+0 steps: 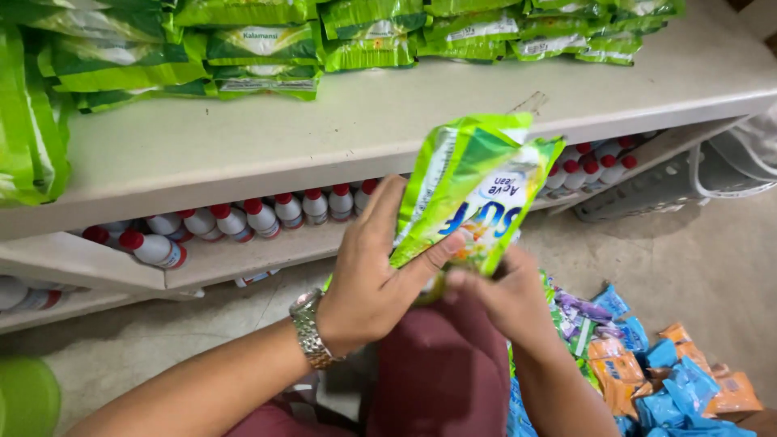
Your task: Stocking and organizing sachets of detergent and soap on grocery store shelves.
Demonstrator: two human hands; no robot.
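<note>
The left hand [368, 283] is closed on a green sachet pack [477, 190], its thumb pressed flat across the lower front of the pack and its fingers wrapped behind, so the pack stands nearly upright and leans a little to the right, in the air in front of the shelf edge. The right hand [506, 295] meets it from below: its fingertips pinch the bottom edge of the same pack, just beside the left thumb, the two hands almost touching. A metal wristwatch [312, 328] sits on the left wrist. Under both hands lies the person's lap in dark red cloth [441, 380]. To the right of the right forearm, on the floor, lies a loose heap of small sachets [647, 364] in blue, orange, purple and green, some overlapping. Behind the held pack runs a pale shelf [324, 129], its front part bare, with stacks of similar green packs [267, 48] piled along the back and at the far left. On the lower shelf board [243, 255], a row of white bottles with red caps [259, 214] lies on its side, caps toward the camera, and more of them show past the held pack on the right. A grey basket [664, 190] lies on the floor at the right end of the shelving. A round green object [28, 396] shows at the bottom left corner, too cropped to tell what it is.
</note>
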